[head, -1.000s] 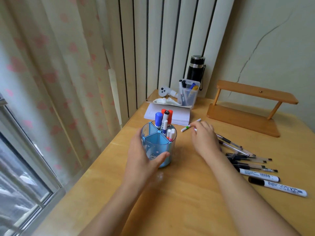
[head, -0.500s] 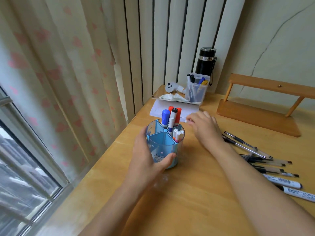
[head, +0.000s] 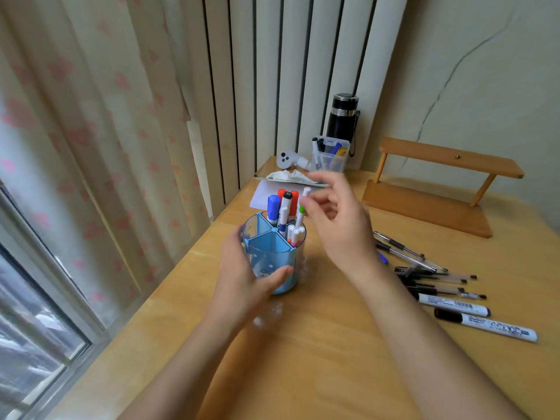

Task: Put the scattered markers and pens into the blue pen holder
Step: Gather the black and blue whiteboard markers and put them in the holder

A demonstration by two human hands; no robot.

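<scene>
**Two hands on the job, one marker over the holder**

Two hands work at the front of the wooden table. The left hand wraps the blue pen holder from its left side, fingers curled round the far wall and thumb pressed across the near face, low down. The right hand hangs just right of the holder, wrist raised and palm turned toward it. Its thumb and a fingertip pinch a thin white marker near the top, though the fingers are blurred and the exact grip is hard to read. That marker stands almost upright, a green band on its barrel and its lower end dipping at the holder's right-hand compartment.

The holder is a round, see-through blue cup split into wedge compartments, with a small cartoon print on its near face. It stands upright on the table near the left edge. Fat markers with blue, red and black caps rise from the far wedge, and slim white ones fill the right wedge.

Off to the right, well apart, loose pens lie in a heap, with two black-capped white markers nearest the camera.
</scene>
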